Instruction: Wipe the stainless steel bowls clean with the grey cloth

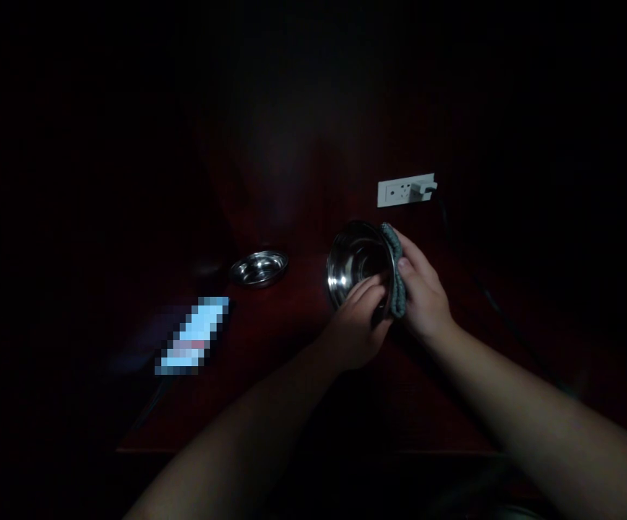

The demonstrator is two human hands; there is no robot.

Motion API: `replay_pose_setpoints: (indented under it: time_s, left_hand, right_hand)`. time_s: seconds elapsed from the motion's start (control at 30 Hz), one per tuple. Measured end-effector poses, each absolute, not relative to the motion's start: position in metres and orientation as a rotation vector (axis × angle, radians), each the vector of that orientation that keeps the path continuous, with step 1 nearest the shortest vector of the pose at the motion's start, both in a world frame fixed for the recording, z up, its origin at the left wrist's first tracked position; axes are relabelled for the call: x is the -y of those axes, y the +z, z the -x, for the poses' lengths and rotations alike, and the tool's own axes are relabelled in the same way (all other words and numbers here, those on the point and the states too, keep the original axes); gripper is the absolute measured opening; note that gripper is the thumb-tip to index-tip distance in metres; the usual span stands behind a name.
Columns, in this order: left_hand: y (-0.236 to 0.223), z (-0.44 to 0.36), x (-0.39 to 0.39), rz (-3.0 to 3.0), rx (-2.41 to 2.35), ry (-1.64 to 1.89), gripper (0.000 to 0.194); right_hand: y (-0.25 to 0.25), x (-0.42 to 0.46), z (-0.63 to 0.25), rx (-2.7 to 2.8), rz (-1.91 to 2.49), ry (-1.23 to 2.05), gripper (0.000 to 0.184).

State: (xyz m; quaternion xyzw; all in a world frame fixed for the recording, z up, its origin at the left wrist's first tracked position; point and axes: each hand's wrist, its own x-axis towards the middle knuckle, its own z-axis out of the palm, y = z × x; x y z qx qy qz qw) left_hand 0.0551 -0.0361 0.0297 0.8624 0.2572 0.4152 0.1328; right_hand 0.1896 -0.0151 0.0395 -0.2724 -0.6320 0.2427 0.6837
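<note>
A shiny metal bowl [346, 260] is tilted on its side, its mouth turned toward me. My left hand [360, 325] grips its near rim, with the fingers reaching inside and the thumb outside. Along the bowl's right side lies a folded grey-green cloth [399, 289]. My right hand [425, 289] is closed on this cloth and presses it against the bowl's rim and outer wall. Some of the right fingers are hidden behind the cloth.
A second, shallower metal bowl [259, 269] stands to the left on the dark red table [286, 347]. Nearer lies a lit, blurred-out screen [194, 336]. A white socket panel [403, 191] with a plug and dark cable is at the back right. The surroundings are very dark.
</note>
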Motion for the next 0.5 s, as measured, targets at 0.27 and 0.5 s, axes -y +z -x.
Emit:
replay_pose_setpoints:
  time_s: [0.27, 0.5]
  left_hand:
    - [0.0318, -0.0533, 0.0357, -2.346, -0.772, 1.133, 0.048]
    - [0.0335, -0.0536, 0.0312, -2.456, -0.674, 1.169, 0.037]
  right_hand:
    - [0.0421, 0.019, -0.189, 1.511, 0.624, 0.473, 0.047]
    - [0.0424, 0.0167, -0.1906, 1.518, 0.629, 0.527, 0.045]
